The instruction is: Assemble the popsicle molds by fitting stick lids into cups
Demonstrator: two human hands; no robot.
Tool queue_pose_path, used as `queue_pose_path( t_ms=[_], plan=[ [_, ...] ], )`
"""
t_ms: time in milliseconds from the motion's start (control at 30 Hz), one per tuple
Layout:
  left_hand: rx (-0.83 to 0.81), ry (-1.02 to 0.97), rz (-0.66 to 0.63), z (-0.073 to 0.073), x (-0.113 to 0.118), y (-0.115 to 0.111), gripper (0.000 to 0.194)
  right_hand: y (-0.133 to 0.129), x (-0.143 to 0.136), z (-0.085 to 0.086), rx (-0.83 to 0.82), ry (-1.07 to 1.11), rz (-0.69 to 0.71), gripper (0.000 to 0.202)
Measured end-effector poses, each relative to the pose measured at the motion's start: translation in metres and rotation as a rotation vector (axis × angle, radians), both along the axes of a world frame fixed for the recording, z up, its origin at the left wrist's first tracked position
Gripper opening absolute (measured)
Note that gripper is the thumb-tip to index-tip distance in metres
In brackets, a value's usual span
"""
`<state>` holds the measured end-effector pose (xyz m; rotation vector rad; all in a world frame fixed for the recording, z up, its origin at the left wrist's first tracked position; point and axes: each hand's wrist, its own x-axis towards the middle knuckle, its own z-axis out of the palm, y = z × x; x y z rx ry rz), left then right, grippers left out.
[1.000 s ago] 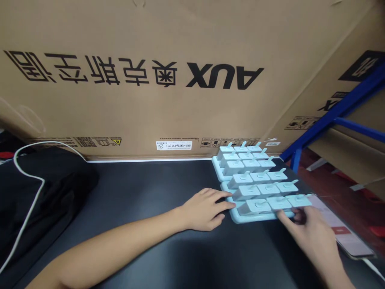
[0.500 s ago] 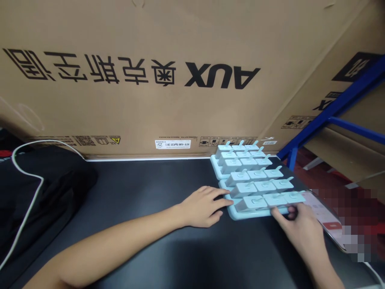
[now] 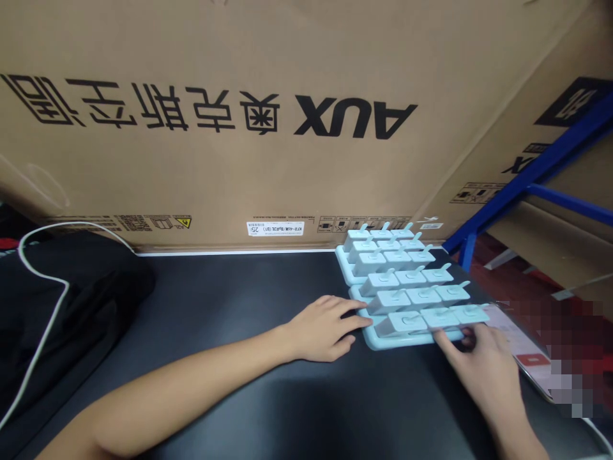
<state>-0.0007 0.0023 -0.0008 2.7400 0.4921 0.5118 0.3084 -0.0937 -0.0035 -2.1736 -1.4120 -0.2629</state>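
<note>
Two light-blue popsicle molds stand one behind the other on the black table [image 3: 230,300]: the near popsicle mold [image 3: 402,341] and the far popsicle mold [image 3: 343,264]. Each has rows of lidded cells with stick handles tilting up. My left hand [image 3: 323,329] lies palm down, its outstretched fingertips touching the near mold's left rim. At the near mold's front right corner is my right hand [image 3: 488,364], with the thumb against the front rim and the other fingers curled by the right end. Those fingers are partly hidden.
A large cardboard box [image 3: 215,172] walls off the back of the table. Black cloth [image 3: 86,300] and a white cable [image 3: 52,278] lie at left. A phone [image 3: 531,358] with a lit screen is beside my right hand, and a blue metal frame [image 3: 517,176] rises at right.
The view has shifted very slightly. Both hands stay at the near popsicle mold, and the molds show no clear movement on the table.
</note>
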Motion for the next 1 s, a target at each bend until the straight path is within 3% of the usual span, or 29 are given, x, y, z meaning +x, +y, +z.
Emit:
queue_pose_path(
  t_ms=[1000],
  plan=[
    [-0.009, -0.003, 0.002, 0.0029, -0.0002, -0.0009, 0.044, 0.0034, -0.0048, 0.0084, 0.011, -0.023, -0.03, 0.044]
  ],
)
